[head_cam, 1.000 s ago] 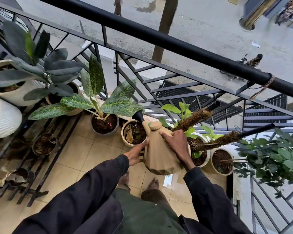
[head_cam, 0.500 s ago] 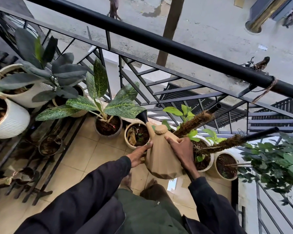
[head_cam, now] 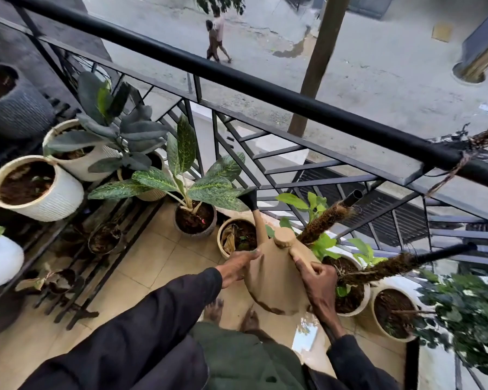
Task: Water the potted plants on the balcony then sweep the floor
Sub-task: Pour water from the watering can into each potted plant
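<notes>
A tan watering can (head_cam: 276, 274) with a black spout tip (head_cam: 251, 199) hangs over the balcony floor. My right hand (head_cam: 316, 280) grips its handle. My left hand (head_cam: 237, 267) presses flat against the can's left side. The spout points up and left, above a small beige pot (head_cam: 226, 232) of soil and dry leaves. Beside it stands a brown pot (head_cam: 212, 220) with a speckled green plant (head_cam: 181, 181). To the right stand two cream pots (head_cam: 365, 299) (head_cam: 376, 313) with coir poles.
A black railing (head_cam: 265, 88) runs across ahead. A black metal rack (head_cam: 76, 249) on the left carries white ribbed pots (head_cam: 59, 198) and a dark-leaved plant (head_cam: 119, 130). A leafy bush (head_cam: 468, 313) crowds the right edge. My bare feet (head_cam: 231, 312) stand on beige tiles (head_cam: 152, 263).
The view has lifted and turned left, showing more of the street and the rack. My hands and the can keep the same hold, and the spout sits a little higher.
</notes>
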